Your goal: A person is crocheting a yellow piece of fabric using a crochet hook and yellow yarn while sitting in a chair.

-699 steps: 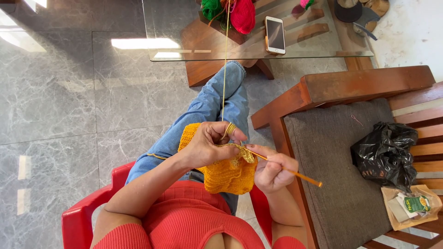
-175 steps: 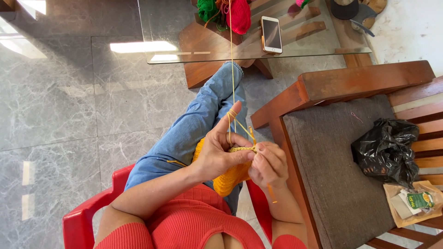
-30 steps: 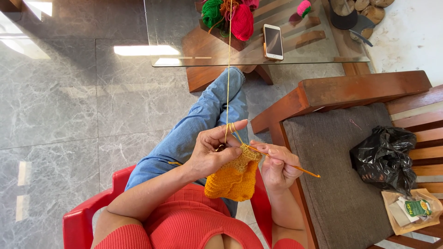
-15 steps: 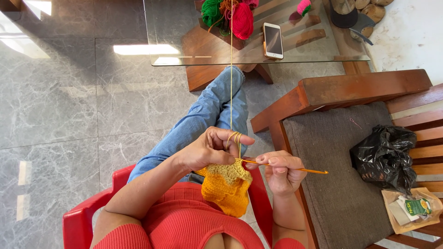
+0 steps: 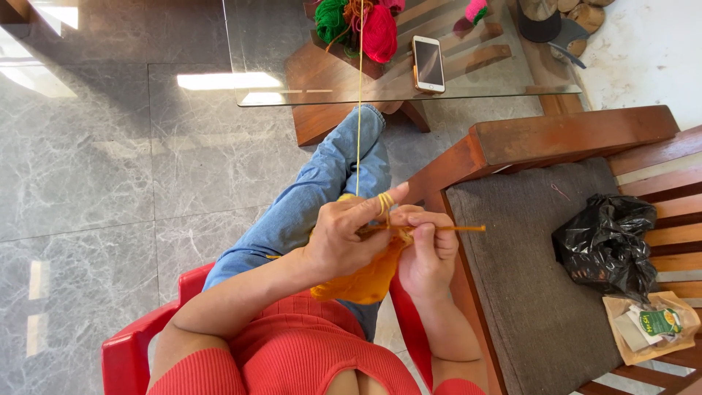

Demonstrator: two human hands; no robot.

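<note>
We note a phone (image 5: 428, 64) on the glass table (image 5: 292, 44), a black plastic bag (image 5: 605, 245) on the grey cushion (image 5: 526, 292), and a red chair (image 5: 135, 347).

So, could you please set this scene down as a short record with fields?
Left hand: holds the orange crochet piece, yellow yarn wound round the forefinger
Right hand: grips the crochet hook
Yarn path: runs up to the yarn balls on the glass table
Also on table: phone
Bench: black bag, paper packet
Seat: red chair
</note>
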